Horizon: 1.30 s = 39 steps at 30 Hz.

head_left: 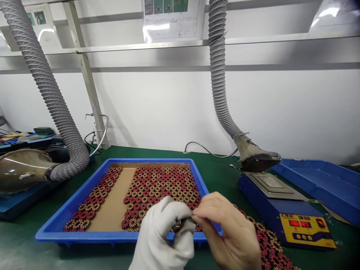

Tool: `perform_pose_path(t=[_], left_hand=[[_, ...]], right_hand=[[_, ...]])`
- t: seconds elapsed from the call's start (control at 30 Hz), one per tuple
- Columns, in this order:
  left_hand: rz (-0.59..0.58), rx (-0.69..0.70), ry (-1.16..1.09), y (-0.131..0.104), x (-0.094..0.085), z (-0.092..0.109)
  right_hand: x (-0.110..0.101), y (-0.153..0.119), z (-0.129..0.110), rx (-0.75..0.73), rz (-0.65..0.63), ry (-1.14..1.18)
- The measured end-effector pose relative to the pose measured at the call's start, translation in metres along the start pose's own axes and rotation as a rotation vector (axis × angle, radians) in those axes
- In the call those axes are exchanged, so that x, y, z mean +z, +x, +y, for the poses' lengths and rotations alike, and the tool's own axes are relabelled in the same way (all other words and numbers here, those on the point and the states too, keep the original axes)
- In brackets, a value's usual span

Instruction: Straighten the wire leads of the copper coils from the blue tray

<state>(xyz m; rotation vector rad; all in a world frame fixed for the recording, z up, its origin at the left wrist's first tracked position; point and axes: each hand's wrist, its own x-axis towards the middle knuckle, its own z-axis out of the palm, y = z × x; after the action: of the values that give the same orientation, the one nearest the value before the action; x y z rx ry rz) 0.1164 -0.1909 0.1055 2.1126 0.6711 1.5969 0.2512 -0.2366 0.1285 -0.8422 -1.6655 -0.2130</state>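
Gloved left hand (164, 236) at near rim of blue tray (95, 237), fingers curled round a small part (176, 226), mostly hidden. Bare right hand (229, 232) by tray's near right corner, fingertips pinched together, contents unclear

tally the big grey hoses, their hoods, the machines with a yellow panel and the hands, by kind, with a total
Grey hoses: 2
Hoods: 2
Machine with a yellow panel: 1
Gloved left hand: 1
Bare right hand: 1
Total: 7
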Motion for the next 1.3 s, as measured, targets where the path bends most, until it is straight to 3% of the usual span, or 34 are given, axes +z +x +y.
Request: perform_pose_path(t=[0.13, 0.2, 0.3, 0.57, 0.9, 1.03, 1.23, 1.3], left_hand=[[-0.028, 0.086, 0.072, 0.006, -0.007, 0.001], [-0.005, 0.082, 0.069, 0.009, -0.009, 0.003], [0.046, 0.081, 0.066, 0.012, -0.010, 0.005], [0.124, 0.003, 0.077, 0.009, -0.007, 0.007], [0.000, -0.120, 0.035, 0.005, -0.006, 0.004], [0.020, -0.002, 0.096, 0.007, -0.011, 0.001], [-0.126, 0.238, 0.225, 0.016, -0.024, 0.000], [-0.104, 0.337, 0.328, 0.019, -0.026, 0.001]], right_hand=[[0.004, -0.007, -0.003, 0.207, 0.149, -0.010], [0.003, -0.008, -0.002, 0.189, 0.199, 0.030], [0.002, -0.006, 0.000, 0.098, 0.128, 0.082], [0.002, -0.003, 0.002, 0.035, 0.042, 0.159], [0.004, -0.004, 0.001, 0.035, 0.039, 0.139], [0.004, -0.003, 0.005, 0.022, 0.045, 0.144], [0.005, 0.004, 0.005, -0.124, -0.007, 0.045], [0.005, 0.002, 0.002, -0.040, -0.047, -0.001]])
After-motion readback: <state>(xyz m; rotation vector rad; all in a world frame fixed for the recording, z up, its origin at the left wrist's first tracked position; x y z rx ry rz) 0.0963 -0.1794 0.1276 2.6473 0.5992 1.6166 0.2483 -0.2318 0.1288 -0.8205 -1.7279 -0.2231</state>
